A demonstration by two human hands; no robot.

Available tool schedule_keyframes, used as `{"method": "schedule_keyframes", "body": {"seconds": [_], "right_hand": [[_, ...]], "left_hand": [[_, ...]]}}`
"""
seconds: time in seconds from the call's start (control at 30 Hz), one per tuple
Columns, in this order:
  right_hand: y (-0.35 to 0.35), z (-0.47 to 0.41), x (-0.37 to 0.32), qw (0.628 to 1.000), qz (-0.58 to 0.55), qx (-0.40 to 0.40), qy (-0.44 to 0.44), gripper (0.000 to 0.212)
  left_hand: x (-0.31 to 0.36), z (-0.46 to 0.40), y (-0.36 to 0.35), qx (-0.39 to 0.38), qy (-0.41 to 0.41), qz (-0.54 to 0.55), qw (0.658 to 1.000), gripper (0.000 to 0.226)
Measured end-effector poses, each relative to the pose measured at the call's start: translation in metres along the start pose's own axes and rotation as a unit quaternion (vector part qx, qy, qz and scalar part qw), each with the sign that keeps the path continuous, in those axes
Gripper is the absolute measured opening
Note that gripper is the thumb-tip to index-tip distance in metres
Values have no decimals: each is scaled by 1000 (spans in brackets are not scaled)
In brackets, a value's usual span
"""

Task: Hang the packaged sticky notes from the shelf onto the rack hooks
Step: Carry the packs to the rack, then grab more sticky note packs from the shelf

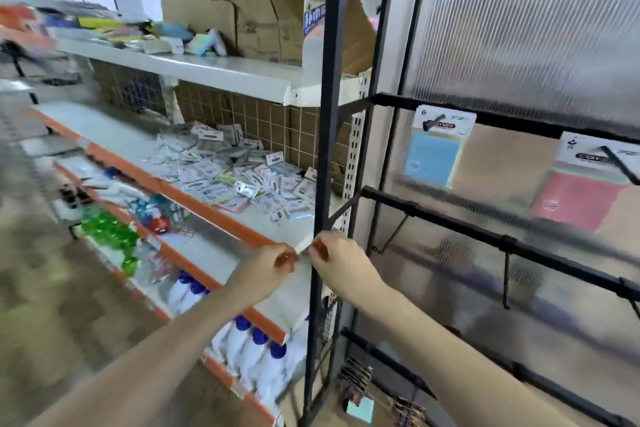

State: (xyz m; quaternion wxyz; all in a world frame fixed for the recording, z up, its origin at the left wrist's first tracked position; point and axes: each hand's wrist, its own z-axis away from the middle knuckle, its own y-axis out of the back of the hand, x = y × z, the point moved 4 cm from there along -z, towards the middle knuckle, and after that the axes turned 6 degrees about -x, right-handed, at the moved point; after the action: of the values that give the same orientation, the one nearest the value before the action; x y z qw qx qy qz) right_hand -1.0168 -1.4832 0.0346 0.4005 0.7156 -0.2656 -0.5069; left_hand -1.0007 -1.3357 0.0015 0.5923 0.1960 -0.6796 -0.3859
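A heap of packaged sticky notes (pixel 239 173) lies on the white shelf with an orange edge (pixel 194 199). On the black rack (pixel 450 218) to the right, a blue pack (pixel 434 149) and a pink pack (pixel 581 191) hang on hooks. My left hand (pixel 273 262) and my right hand (pixel 337 256) meet in front of the rack's black post, fingertips pinched together on something thin and pale (pixel 304 251); blur hides what it is.
Torn cardboard boxes (pixel 249 14) and loose goods fill the top shelf. Lower shelves carry green items (pixel 107 229) and white bottles with blue caps (pixel 252 354). A wire grid backs the shelf. Empty hooks (pixel 505 281) hang on the rack's lower bars.
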Motion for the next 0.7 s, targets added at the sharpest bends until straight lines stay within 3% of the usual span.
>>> {"method": "schedule_keyframes", "body": {"seconds": [0.2, 0.3, 0.4, 0.7], "right_hand": [[-52, -59, -46, 998, 20, -60, 16, 19], [-73, -94, -63, 997, 35, -70, 8, 21], [-97, -133, -76, 996, 46, -75, -20, 26], [-163, -228, -97, 989, 69, -83, -98, 22]], "left_hand": [[-88, -4, 56, 29, 35, -54, 998, 22], [-123, -12, 83, 18, 39, -92, 995, 49], [-164, -24, 119, 24, 53, -113, 992, 21], [-239, -66, 199, -4, 51, -146, 988, 22]]}}
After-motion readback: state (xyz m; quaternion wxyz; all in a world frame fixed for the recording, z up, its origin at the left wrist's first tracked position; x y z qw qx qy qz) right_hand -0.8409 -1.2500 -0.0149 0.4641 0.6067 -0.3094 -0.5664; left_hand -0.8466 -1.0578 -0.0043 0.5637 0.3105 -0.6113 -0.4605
